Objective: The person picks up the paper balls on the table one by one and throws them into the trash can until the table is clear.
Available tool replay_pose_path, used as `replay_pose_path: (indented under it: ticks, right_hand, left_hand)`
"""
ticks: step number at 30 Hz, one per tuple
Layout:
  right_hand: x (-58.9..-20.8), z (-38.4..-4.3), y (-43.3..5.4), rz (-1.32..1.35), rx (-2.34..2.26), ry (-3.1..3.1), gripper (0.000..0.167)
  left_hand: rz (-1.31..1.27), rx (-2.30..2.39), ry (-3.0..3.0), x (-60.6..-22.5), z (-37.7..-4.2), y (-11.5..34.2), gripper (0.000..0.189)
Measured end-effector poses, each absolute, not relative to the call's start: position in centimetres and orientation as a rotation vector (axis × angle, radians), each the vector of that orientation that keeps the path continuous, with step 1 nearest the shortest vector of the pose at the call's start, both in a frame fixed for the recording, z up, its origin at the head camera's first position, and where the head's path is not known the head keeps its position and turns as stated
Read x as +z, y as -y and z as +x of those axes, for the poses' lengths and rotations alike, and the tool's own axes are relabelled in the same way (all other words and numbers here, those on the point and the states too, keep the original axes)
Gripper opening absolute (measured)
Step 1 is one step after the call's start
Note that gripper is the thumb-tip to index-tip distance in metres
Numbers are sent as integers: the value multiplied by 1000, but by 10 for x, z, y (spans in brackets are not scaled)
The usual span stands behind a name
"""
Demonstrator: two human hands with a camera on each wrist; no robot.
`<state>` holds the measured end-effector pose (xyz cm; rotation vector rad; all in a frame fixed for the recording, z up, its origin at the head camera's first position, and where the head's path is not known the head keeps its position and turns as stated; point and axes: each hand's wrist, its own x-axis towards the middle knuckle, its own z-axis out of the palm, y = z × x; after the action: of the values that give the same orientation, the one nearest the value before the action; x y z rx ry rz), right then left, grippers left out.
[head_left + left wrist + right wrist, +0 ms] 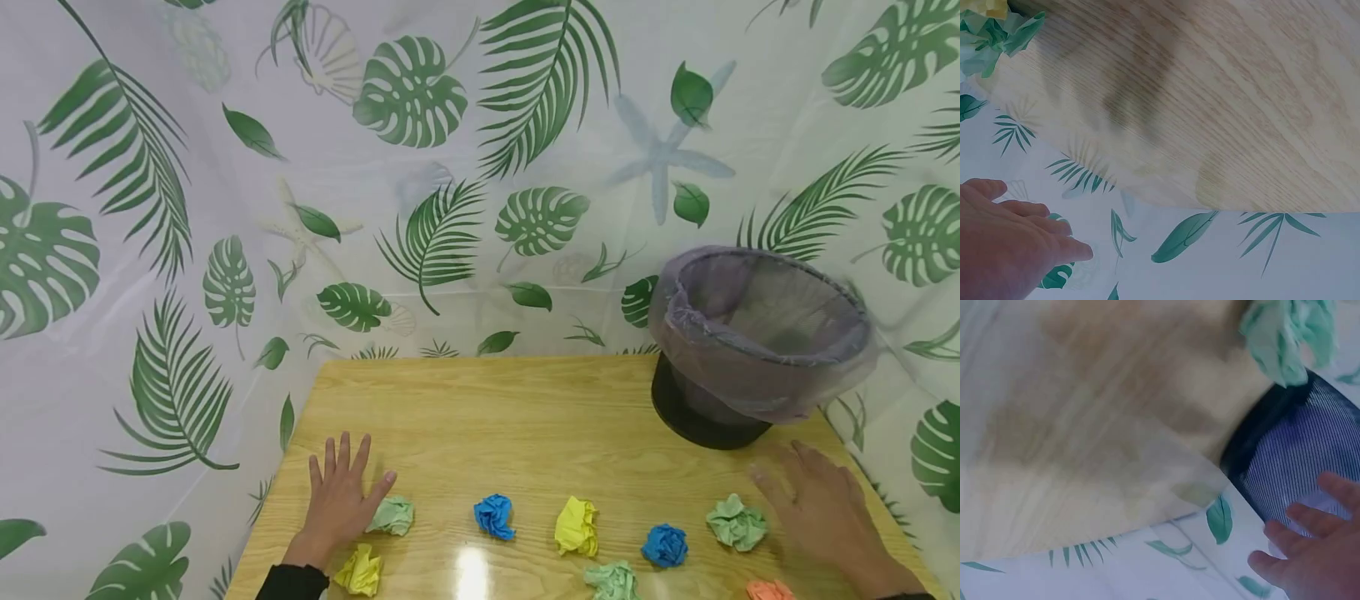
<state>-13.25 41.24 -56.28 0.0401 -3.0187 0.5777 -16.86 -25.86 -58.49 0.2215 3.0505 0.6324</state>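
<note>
My left hand (337,504) is over the left side of the table, fingers straight and spread. A light green crumpled paper ball (393,516) lies by its thumb, and a yellow paper ball (360,571) is just below the wrist. My right hand (825,512), slightly blurred, is at the right side with its fingers extended and nothing in it. To its left sits another light green paper ball (737,523). In the right wrist view, the hand (1316,556) appears in front of the mesh bin (1304,456). Both wrist views show a green paper ball near the top.
A mesh bin (738,387) lined with a translucent purple bag stands at the table's back right. Across the wooden table (480,417) lie blue balls (494,516) (665,545), a yellow ball (577,527), a green ball (612,581) and an orange ball (769,591). A leaf-patterned curtain (465,275) hangs behind.
</note>
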Motion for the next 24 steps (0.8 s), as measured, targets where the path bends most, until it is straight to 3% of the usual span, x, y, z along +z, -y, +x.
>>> replay_pose_path:
  ticks: [12, 24]
  right_hand:
    - [-488, -148, -424, -726, 831, 2590, 76]
    - [-434, -182, -440, -777, 918, 2640, 89]
  left_hand:
    - [222, 602, -3058, -583, -169, 258, 86]
    - [227, 581, -3053, -584, -171, 258, 87]
